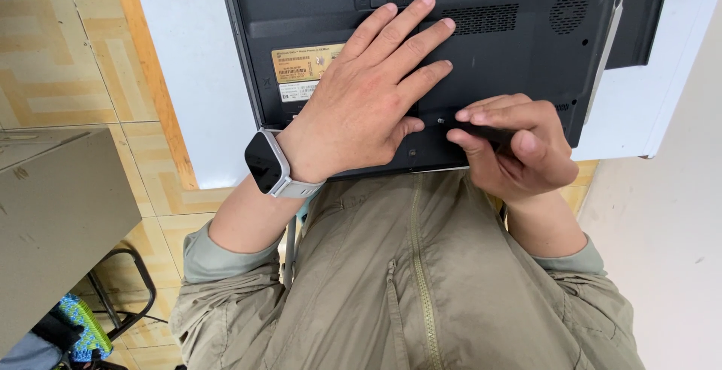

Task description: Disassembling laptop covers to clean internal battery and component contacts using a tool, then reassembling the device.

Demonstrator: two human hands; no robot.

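Laptop (526, 31) lies upside down on a white table (188, 77), matte black plastic underside up, filling the upper centre of the frame. Left hand (361, 107) rests flat on the base, fingers spread wide and pressing toward the upper right; it holds nothing. Right hand (519, 148) sits at the laptop's near edge, centre right, fingers pinched close around a slim dark tool, likely a screwdriver (481, 129). Its long axis runs roughly level across the frame, with the tip pointing left toward a small screw (441, 122) set in the base panel just beside the left thumb. The right hand is the nearer of the two to the screw; tip and screw look touching or nearly so, hard to tell. Vent grilles (489, 18) perforated, a yellowish sticker label (304, 62) at upper centre left. White smartwatch (268, 163) on the left wrist; olive zip jacket (421, 280) below; tiled floor (45, 54) at left.
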